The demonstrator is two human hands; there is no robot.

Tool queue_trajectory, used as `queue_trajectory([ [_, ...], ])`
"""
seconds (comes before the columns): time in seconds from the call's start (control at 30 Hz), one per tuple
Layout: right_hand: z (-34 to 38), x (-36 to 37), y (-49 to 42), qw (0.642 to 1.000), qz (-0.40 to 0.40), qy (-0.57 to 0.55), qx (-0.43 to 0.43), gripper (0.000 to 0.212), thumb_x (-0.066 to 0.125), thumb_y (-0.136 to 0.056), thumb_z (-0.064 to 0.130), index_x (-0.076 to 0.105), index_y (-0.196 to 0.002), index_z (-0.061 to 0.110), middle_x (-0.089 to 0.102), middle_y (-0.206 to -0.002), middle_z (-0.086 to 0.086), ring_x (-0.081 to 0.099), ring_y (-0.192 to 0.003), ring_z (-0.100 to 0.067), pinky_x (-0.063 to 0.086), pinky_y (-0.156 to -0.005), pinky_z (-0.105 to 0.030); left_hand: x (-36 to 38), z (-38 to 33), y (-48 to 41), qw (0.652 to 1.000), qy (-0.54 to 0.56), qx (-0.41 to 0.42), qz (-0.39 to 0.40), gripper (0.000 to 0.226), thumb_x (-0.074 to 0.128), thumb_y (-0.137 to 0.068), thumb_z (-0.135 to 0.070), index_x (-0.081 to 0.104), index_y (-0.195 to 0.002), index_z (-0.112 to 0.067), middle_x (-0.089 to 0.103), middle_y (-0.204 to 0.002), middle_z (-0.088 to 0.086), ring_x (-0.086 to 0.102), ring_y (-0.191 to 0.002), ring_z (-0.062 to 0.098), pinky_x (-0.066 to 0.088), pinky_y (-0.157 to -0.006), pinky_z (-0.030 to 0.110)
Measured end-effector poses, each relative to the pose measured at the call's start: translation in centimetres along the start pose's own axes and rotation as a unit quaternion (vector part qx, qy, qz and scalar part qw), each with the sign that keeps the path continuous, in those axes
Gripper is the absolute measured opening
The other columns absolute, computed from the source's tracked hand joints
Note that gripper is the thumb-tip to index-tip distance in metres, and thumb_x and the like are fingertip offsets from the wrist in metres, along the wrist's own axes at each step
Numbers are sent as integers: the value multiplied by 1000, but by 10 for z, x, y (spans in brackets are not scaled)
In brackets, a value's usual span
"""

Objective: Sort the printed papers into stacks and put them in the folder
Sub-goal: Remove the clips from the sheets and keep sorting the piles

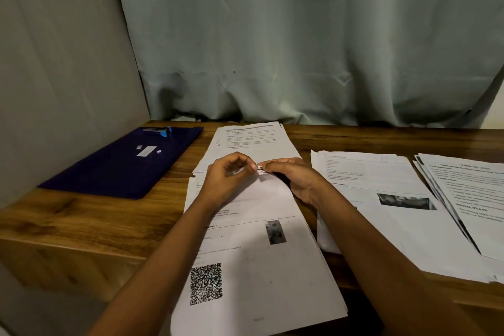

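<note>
The top edge of the front stack (253, 254) is pinched between the curled fingers (246, 165) of the left hand (226, 180) and the right hand (297, 180); whether a staple or a folded corner is held cannot be told. The edge is best worked gently, with the sheets kept flat on the tabletop (81, 221), so that nothing is torn. 3 other stacks (381, 199) lie beyond and to the right, and the blue folder (122, 161) lies closed at the left.

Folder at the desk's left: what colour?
The folder is dark navy blue, seen best in the head view.
</note>
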State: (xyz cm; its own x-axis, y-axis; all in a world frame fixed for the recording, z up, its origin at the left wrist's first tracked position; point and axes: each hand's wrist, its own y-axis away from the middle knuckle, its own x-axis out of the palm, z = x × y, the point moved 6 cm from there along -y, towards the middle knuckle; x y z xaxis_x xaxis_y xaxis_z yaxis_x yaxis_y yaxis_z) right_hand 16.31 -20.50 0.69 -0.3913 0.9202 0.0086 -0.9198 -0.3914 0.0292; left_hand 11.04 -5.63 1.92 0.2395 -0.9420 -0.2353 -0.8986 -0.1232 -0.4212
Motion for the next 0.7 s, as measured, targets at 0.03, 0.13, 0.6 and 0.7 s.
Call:
queue_trajectory([
  [0.03,0,0,0,1000,-2,-2,1,7,69,-84,15,75,-88,14,72,-100,-11,65,-99,-31,52,-93,-39,0,-1,0,1000,-1,-1,0,7,69,-86,-23,70,-90,-17,71,-93,-5,64,-94,12,45,-70,4],
  [0.13,-1,-1,-1,1000,-9,-7,0,5,69,-84,16,74,-85,15,72,-97,-10,65,-97,-32,53,-92,-40,0,-2,0,1000,-10,-11,-1,7,70,-85,-18,70,-92,-16,69,-96,-4,63,-93,12,45,-68,3],
  [0.6,16,-2,2,946,-119,198,-226,15,63,-90,23,74,-94,13,72,-90,0,68,-83,-14,55,-76,-34,1,-2,2,1000,-10,-12,4,18,73,-83,-13,68,-100,-18,69,-98,-10,62,-89,-5,45,-67,3],
  [0.7,18,0,6,930,-137,235,-246,17,62,-90,26,74,-90,14,73,-87,0,67,-79,-12,54,-71,-34,1,-3,2,1000,-11,-10,8,15,71,-84,-15,68,-98,-20,68,-97,-11,61,-89,-5,44,-67,2],
])
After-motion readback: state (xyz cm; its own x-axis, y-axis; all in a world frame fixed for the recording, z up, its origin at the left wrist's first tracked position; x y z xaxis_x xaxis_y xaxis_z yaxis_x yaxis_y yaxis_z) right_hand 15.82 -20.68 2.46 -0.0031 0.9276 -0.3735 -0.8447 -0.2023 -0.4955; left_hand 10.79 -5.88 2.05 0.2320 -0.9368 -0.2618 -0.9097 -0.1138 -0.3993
